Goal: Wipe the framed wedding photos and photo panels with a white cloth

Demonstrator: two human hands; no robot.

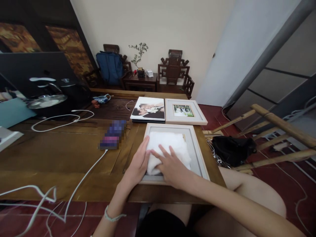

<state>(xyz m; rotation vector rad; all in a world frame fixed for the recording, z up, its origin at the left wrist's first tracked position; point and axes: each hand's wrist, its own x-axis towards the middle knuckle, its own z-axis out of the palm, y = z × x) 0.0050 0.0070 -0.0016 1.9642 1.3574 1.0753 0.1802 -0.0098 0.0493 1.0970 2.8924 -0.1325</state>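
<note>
A folded white cloth lies on a light-wood picture frame near the table's front right edge. My right hand rests on top of the cloth with its fingers spread. Along the cloth's left side lies my left hand, its fingers stretched out straight and touching both the cloth and the frame's left edge. The cloth covers most of the frame's middle, so the picture beneath is hidden. Neither hand grips anything.
Behind stand a second picture frame and a photo album. A phone with a white charging cable lies to the left. Farther left are a lidded pan and a dark kettle. A bamboo chair stands right.
</note>
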